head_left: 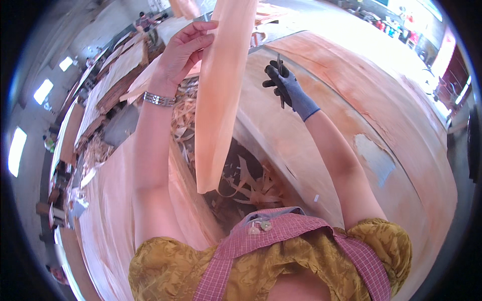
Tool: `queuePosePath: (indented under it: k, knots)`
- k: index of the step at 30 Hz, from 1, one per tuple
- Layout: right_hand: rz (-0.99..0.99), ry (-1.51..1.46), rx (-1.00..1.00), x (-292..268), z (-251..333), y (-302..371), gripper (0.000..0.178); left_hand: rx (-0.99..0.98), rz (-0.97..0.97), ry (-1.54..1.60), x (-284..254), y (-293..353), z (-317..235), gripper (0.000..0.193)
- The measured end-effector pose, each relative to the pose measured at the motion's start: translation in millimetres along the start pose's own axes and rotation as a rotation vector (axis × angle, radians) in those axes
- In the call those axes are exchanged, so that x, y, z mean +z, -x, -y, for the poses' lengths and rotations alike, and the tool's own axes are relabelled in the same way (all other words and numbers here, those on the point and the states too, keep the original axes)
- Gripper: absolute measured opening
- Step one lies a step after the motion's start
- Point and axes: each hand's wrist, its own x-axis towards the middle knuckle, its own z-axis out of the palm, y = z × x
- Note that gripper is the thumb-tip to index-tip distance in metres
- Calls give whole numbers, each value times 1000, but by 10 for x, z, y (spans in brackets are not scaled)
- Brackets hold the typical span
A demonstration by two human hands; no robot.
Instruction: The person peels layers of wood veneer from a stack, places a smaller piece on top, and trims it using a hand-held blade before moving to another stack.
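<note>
My bare left hand, with a metal watch band at the wrist, pinches the edge of a long strip of wood veneer. The strip hangs upright in front of me, its narrow lower end above the gap between two veneer stacks. My right hand, in a grey-blue glove with black palm and fingers, is closed around a slim knife-like tool. Its thin tip sticks up past the fingers, and the other end shows below the hand. This hand is over the veneer sheets on the right, apart from the strip.
Curled veneer scraps lie in the gap before me. A pale torn patch marks the right-hand sheets. Another veneer stack is at my left, with more stacks behind. Far back, another person stands among them.
</note>
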Motion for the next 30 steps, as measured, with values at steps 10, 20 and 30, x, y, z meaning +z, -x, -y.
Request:
queuePosePath:
  k: [10,20,30]
  knots:
    - [-173,122,43,-623,310,103,39,-49,15,-227,-109,-804,541,26]
    - [-262,74,302,-1348,-628,873,54,1,32,-7,461,-2055,1378,26]
    - [-461,83,442,-1705,-370,1737,33,180,-299,-620,1591,-3276,1701,28]
